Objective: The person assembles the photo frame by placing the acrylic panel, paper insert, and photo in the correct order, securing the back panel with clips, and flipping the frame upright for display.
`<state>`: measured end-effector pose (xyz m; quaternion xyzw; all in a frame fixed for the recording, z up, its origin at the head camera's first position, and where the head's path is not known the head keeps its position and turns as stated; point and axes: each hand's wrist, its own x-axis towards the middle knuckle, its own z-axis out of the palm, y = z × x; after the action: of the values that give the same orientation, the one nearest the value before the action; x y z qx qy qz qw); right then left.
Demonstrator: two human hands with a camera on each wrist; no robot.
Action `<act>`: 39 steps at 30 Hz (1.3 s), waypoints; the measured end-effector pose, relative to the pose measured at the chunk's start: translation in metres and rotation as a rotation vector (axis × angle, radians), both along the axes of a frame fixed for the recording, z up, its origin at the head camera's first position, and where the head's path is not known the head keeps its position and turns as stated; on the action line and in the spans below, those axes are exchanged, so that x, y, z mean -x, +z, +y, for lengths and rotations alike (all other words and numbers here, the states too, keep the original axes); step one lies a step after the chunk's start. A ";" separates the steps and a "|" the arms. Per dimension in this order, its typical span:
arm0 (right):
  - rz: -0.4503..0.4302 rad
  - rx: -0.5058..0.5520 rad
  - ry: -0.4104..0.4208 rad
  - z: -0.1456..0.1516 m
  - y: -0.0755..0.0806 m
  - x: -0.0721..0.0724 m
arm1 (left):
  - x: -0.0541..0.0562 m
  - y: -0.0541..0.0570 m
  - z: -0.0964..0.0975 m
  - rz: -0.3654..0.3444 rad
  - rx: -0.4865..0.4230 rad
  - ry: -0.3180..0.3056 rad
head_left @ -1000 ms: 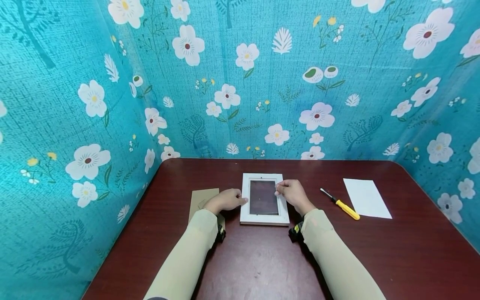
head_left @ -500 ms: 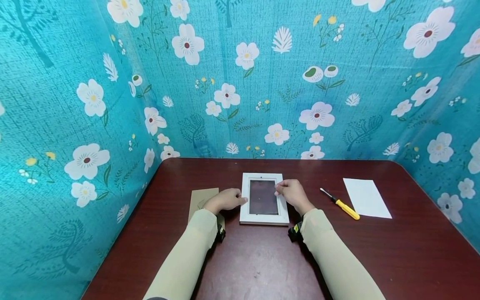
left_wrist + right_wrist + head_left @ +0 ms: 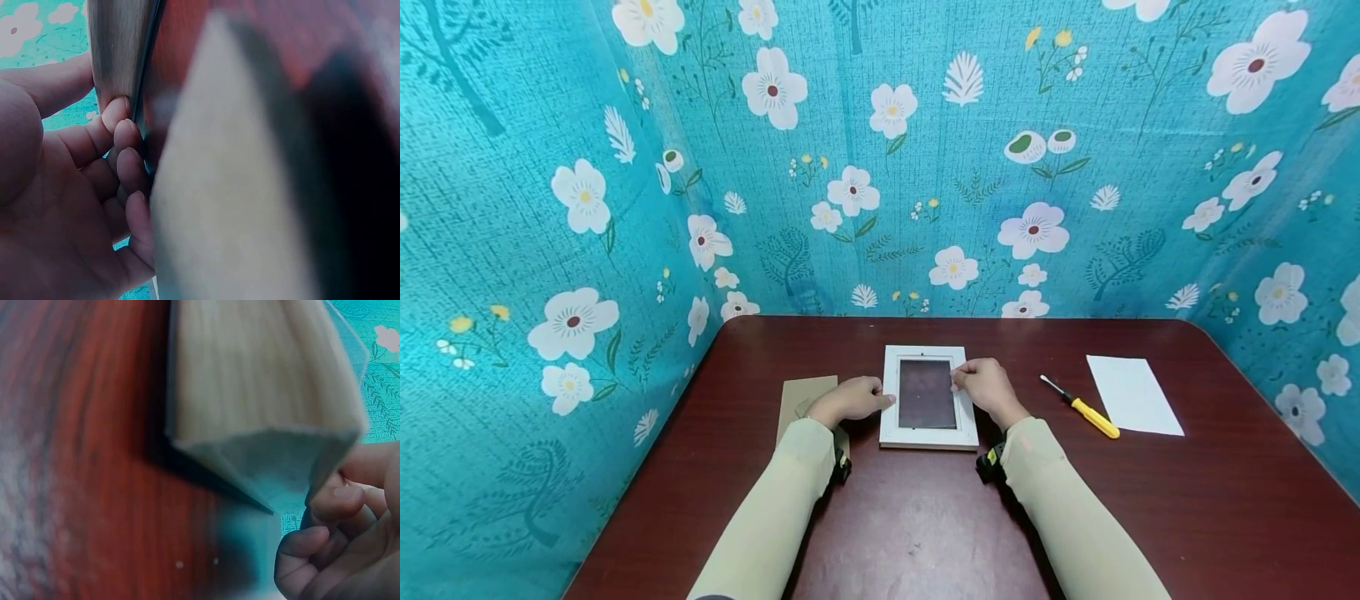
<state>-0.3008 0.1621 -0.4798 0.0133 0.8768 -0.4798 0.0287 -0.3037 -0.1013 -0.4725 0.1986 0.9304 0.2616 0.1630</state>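
Note:
A white picture frame [image 3: 928, 437] with a dark middle lies flat on the dark red table [image 3: 925, 533]. My left hand [image 3: 871, 400] holds the frame's left side, fingers [image 3: 128, 159] curled against its edge [image 3: 119, 56]. My right hand [image 3: 964, 382] is on the right side, and its fingertips pinch at the frame's inner right edge. In the right wrist view the frame's corner [image 3: 262, 381] is close and blurred, with curled fingers [image 3: 331, 503] beside it. What the fingertips pinch is too small to tell.
A brown cardboard sheet [image 3: 801, 393] lies left of the frame, partly under my left forearm. A screwdriver [image 3: 1086, 410] with a yellow handle and a white sheet of paper [image 3: 1133, 396] lie to the right. Teal flowered cloth [image 3: 880, 167] walls the table on three sides.

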 end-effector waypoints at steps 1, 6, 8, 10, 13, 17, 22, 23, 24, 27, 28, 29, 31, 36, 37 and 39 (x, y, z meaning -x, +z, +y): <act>0.004 -0.003 0.001 0.000 0.000 0.000 | 0.000 0.000 0.000 0.000 -0.002 0.000; 0.017 -0.031 0.005 -0.001 -0.001 0.001 | 0.001 0.000 0.000 0.000 -0.007 0.004; 0.019 -0.044 0.002 -0.001 0.000 0.001 | 0.000 -0.001 0.000 -0.004 -0.004 0.005; 0.019 -0.053 -0.003 -0.001 0.001 0.001 | 0.000 0.000 0.000 -0.008 -0.006 0.007; 0.034 -0.080 -0.002 -0.002 0.002 0.001 | 0.001 0.000 0.000 -0.006 -0.011 0.011; 0.053 -0.123 0.000 -0.002 0.003 0.002 | 0.002 0.000 0.000 -0.004 -0.010 0.016; 0.078 -0.177 0.007 -0.001 0.004 0.002 | 0.000 -0.001 0.000 -0.004 0.009 0.008; 0.082 -0.189 0.006 -0.002 0.005 0.002 | 0.000 -0.001 0.000 -0.004 0.007 0.007; 0.085 -0.199 0.004 -0.002 0.005 0.002 | 0.000 -0.001 0.000 -0.003 0.007 0.007; 0.079 -0.219 -0.006 -0.002 0.005 0.003 | 0.001 -0.001 0.000 -0.001 -0.001 0.007; 0.074 -0.224 -0.007 -0.003 0.005 0.003 | 0.001 -0.001 0.000 0.000 -0.004 0.006; 0.068 -0.227 -0.010 -0.003 0.006 0.003 | 0.001 -0.001 0.000 0.001 -0.005 0.005; 0.061 -0.231 -0.008 -0.003 0.005 0.003 | 0.001 -0.001 0.000 0.003 0.000 0.003; 0.056 -0.229 0.001 -0.002 0.004 0.003 | -0.001 0.000 0.001 0.001 0.010 0.004; 0.056 -0.229 0.003 -0.002 0.003 0.003 | -0.001 0.000 0.001 0.000 0.012 0.004; 0.052 -0.226 0.006 -0.002 0.003 0.003 | -0.001 0.000 0.001 0.002 0.015 0.004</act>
<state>-0.3037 0.1600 -0.4769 0.0013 0.9259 -0.3778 0.0060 -0.3024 -0.1004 -0.4722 0.1959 0.9329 0.2544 0.1630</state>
